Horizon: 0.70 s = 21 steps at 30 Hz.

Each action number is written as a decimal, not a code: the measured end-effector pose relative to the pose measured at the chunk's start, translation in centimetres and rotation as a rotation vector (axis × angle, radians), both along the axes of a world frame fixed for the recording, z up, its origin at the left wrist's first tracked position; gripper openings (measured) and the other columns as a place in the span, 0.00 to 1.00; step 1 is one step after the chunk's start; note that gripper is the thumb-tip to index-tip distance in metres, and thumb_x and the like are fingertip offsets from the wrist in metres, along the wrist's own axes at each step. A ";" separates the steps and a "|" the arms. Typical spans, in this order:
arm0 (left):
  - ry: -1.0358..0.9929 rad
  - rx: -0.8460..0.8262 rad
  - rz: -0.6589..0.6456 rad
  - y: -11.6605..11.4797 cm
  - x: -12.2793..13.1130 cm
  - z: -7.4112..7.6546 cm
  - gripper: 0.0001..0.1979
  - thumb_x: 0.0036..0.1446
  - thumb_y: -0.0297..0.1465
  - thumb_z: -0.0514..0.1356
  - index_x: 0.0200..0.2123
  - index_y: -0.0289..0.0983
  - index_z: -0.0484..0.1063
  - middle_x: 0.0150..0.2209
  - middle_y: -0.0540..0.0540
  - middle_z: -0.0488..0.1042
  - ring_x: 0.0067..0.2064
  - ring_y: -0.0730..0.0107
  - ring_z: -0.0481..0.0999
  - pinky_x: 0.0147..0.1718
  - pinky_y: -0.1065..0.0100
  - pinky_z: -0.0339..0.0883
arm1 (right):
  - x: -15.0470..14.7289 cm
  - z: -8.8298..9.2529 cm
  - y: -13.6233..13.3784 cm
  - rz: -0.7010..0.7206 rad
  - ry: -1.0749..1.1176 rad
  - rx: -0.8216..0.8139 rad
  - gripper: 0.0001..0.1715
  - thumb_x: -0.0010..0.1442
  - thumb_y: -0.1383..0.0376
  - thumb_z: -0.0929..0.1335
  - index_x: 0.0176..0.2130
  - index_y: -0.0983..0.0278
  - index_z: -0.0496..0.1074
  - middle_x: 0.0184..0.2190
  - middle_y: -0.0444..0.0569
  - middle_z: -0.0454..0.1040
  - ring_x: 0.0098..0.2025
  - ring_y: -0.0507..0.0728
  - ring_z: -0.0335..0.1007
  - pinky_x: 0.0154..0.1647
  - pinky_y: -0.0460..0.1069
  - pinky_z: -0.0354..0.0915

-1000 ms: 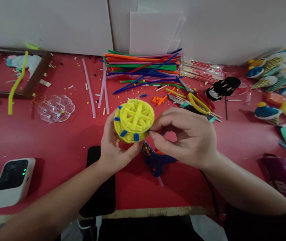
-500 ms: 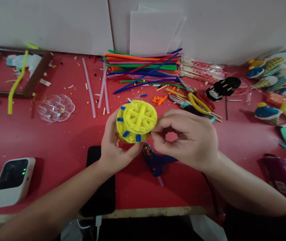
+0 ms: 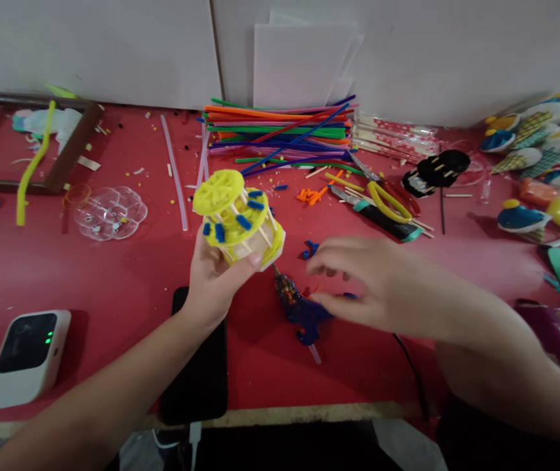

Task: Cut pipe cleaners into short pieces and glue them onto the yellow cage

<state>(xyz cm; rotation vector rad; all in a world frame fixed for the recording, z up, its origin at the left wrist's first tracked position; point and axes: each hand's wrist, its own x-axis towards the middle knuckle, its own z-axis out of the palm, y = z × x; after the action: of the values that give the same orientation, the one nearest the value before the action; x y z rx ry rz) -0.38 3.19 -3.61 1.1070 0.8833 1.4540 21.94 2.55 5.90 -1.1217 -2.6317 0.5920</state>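
My left hand (image 3: 216,281) is closed around a yellow tiered model (image 3: 235,226), tilted to the left. The model has round yellow discs joined by thin wooden sticks, with short blue pieces around the middle disc. My right hand (image 3: 358,278) is open over the table, fingers apart and slightly blurred, with nothing seen between them. Just left of its fingers lies a dark blue glue gun (image 3: 299,307), its nozzle pointing toward the model. Small blue pieces (image 3: 310,249) lie near my right fingertips.
Behind are colourful pipe cleaners (image 3: 280,131), yellow-handled scissors (image 3: 388,203) and a cutter (image 3: 392,224). A black phone (image 3: 199,379) and a white device (image 3: 27,360) lie front left. A clear bead tray (image 3: 113,212) sits left; a black model (image 3: 437,171) and stuffed figures (image 3: 523,216) stand right.
My left hand has tilted the yellow model leftward, so its sticks and side now show. My right hand has come away from it, moved right and opened from a pinch.
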 end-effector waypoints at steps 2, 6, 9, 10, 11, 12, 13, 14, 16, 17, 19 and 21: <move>-0.107 -0.092 -0.042 0.3 0.0 0.6 0.28 0.48 0.37 0.74 0.52 0.48 0.72 0.50 0.46 0.80 0.54 0.52 0.80 0.54 0.47 0.77 | 0.6 -1.0 -1.0 0.062 -0.223 0.022 0.15 0.58 0.62 0.75 0.43 0.69 0.77 0.40 0.56 0.79 0.39 0.64 0.78 0.40 0.58 0.75; -0.241 -0.253 -0.134 0.3 -0.1 1.9 0.20 0.48 0.35 0.72 0.46 0.47 0.75 0.45 0.48 0.82 0.52 0.50 0.81 0.47 0.48 0.82 | 1.2 -2.5 -3.3 0.060 -0.280 0.101 0.24 0.56 0.63 0.74 0.49 0.74 0.75 0.46 0.64 0.79 0.45 0.68 0.79 0.43 0.60 0.77; -0.309 -0.302 -0.119 0.3 0.0 2.0 0.18 0.47 0.32 0.72 0.42 0.46 0.76 0.44 0.50 0.82 0.53 0.55 0.81 0.51 0.50 0.80 | 1.6 -3.1 -4.5 0.144 -0.314 0.196 0.23 0.54 0.72 0.70 0.51 0.74 0.73 0.49 0.65 0.79 0.44 0.68 0.78 0.43 0.61 0.77; -0.312 -0.292 -0.100 0.4 0.0 1.9 0.18 0.46 0.32 0.73 0.42 0.47 0.76 0.44 0.51 0.82 0.53 0.56 0.81 0.54 0.50 0.78 | 1.6 -3.4 -4.6 0.158 -0.329 0.219 0.25 0.52 0.75 0.69 0.51 0.73 0.73 0.48 0.63 0.79 0.43 0.67 0.78 0.43 0.61 0.77; -0.301 -0.274 -0.088 0.4 0.1 1.8 0.20 0.45 0.33 0.74 0.42 0.47 0.75 0.44 0.51 0.82 0.53 0.57 0.81 0.57 0.49 0.76 | 1.6 -3.7 -4.7 0.152 -0.337 0.227 0.25 0.50 0.77 0.67 0.50 0.72 0.73 0.46 0.61 0.80 0.41 0.66 0.78 0.41 0.61 0.77; -0.276 -0.254 -0.081 0.5 0.2 1.6 0.21 0.44 0.34 0.75 0.43 0.47 0.75 0.44 0.51 0.82 0.54 0.57 0.81 0.59 0.49 0.74 | 1.6 -4.1 -4.7 0.123 -0.333 0.227 0.26 0.49 0.78 0.66 0.49 0.71 0.73 0.42 0.59 0.80 0.38 0.65 0.78 0.39 0.60 0.77; -0.237 -0.230 -0.075 0.5 0.3 1.4 0.23 0.44 0.35 0.76 0.44 0.47 0.75 0.44 0.51 0.82 0.53 0.56 0.81 0.60 0.48 0.73 | 1.6 -4.5 -4.6 0.077 -0.322 0.218 0.24 0.49 0.79 0.65 0.47 0.69 0.73 0.39 0.56 0.80 0.36 0.64 0.78 0.37 0.58 0.77; -0.188 -0.200 -0.057 0.5 0.3 1.2 0.24 0.44 0.37 0.76 0.44 0.47 0.75 0.44 0.50 0.82 0.53 0.56 0.81 0.60 0.47 0.72 | 1.6 -5.0 -4.5 0.030 -0.304 0.208 0.23 0.49 0.78 0.64 0.45 0.68 0.72 0.36 0.55 0.80 0.34 0.63 0.78 0.35 0.57 0.77; -0.084 -0.145 0.021 0.4 0.5 1.1 0.24 0.45 0.38 0.77 0.45 0.47 0.74 0.44 0.49 0.81 0.51 0.56 0.82 0.59 0.48 0.73 | 1.8 -5.8 -4.1 -0.048 -0.245 0.221 0.20 0.49 0.76 0.62 0.42 0.66 0.71 0.34 0.54 0.80 0.33 0.63 0.79 0.34 0.56 0.76; -0.036 -0.125 0.072 0.2 0.5 1.1 0.25 0.45 0.38 0.77 0.46 0.47 0.74 0.45 0.49 0.81 0.50 0.57 0.82 0.57 0.49 0.75 | 2.0 -6.2 -4.0 -0.083 -0.201 0.247 0.21 0.48 0.75 0.62 0.43 0.66 0.71 0.34 0.55 0.81 0.33 0.63 0.80 0.33 0.55 0.76; 0.040 -0.097 0.165 -0.1 0.6 1.3 0.27 0.44 0.38 0.77 0.47 0.47 0.72 0.45 0.48 0.81 0.48 0.58 0.82 0.54 0.51 0.78 | 2.7 -6.7 -3.7 -0.148 -0.082 0.311 0.22 0.49 0.73 0.62 0.45 0.65 0.69 0.34 0.55 0.81 0.32 0.61 0.80 0.32 0.53 0.75; 0.090 -0.083 0.219 -0.3 0.7 1.4 0.30 0.43 0.37 0.78 0.48 0.46 0.70 0.46 0.48 0.80 0.47 0.59 0.83 0.52 0.53 0.79 | 3.4 -6.9 -3.7 -0.199 0.075 0.341 0.20 0.52 0.69 0.63 0.47 0.63 0.68 0.32 0.51 0.80 0.28 0.59 0.78 0.28 0.50 0.73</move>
<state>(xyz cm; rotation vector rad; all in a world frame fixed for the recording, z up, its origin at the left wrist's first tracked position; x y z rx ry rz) 0.33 2.89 -2.18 1.0453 1.1474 1.5394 25.34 -1.18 -1.05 -1.2034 -2.3979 0.1352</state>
